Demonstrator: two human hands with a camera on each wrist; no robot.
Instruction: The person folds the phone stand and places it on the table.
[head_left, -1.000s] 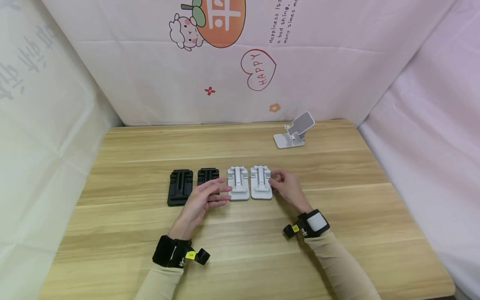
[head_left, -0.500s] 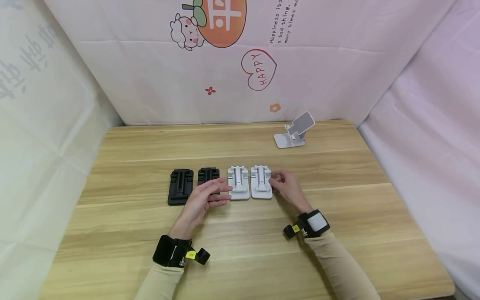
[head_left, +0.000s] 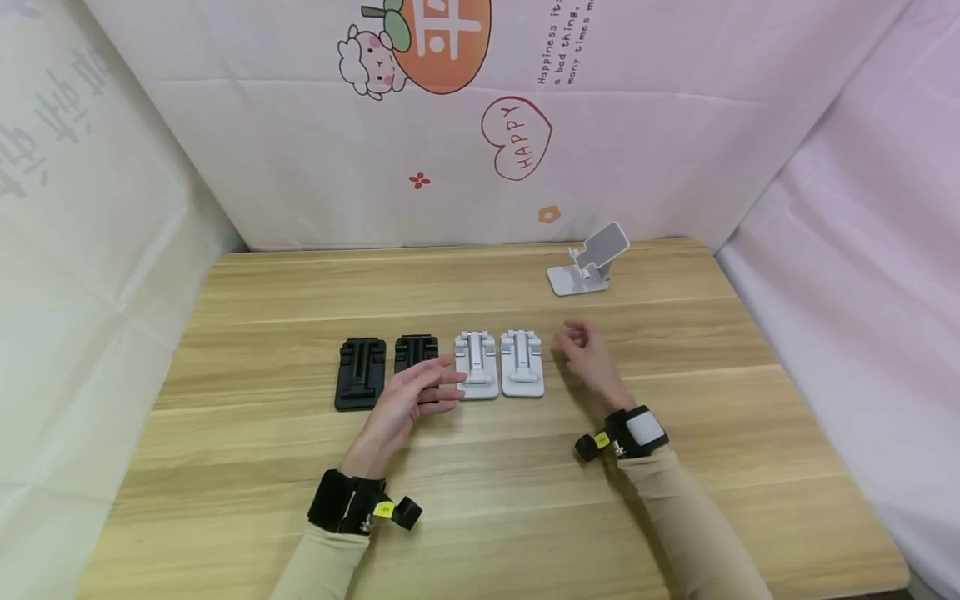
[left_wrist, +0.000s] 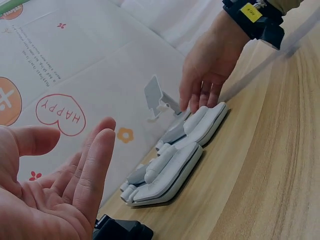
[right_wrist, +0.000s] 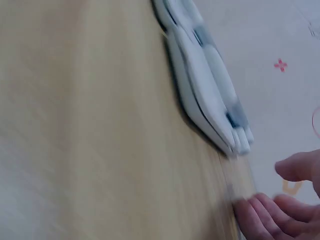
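Note:
Four flat folded phone stands lie in a row: a black phone stand (head_left: 360,375) at the left end, another black phone stand (head_left: 416,350), a white phone stand (head_left: 477,367) and a second white phone stand (head_left: 522,365) at the right end. Over the inner black stand hovers my left hand (head_left: 401,408), fingers fairly straight and reaching toward the nearer white one; it grips nothing. To the right of the row, apart from the last white stand, is my right hand (head_left: 592,362), with loosely bent fingers and nothing held, as the right wrist view also shows.
An unfolded white phone stand (head_left: 581,271) stands at the back right of the wooden table (head_left: 480,517). Behind the table hangs a printed cloth (head_left: 660,150), with more cloth at both sides. Each wrist wears a strapped camera.
My right hand has let go of the right-hand white phone stand's edge and moved a little right and away from me. The left hand and all the stands have stayed in place.

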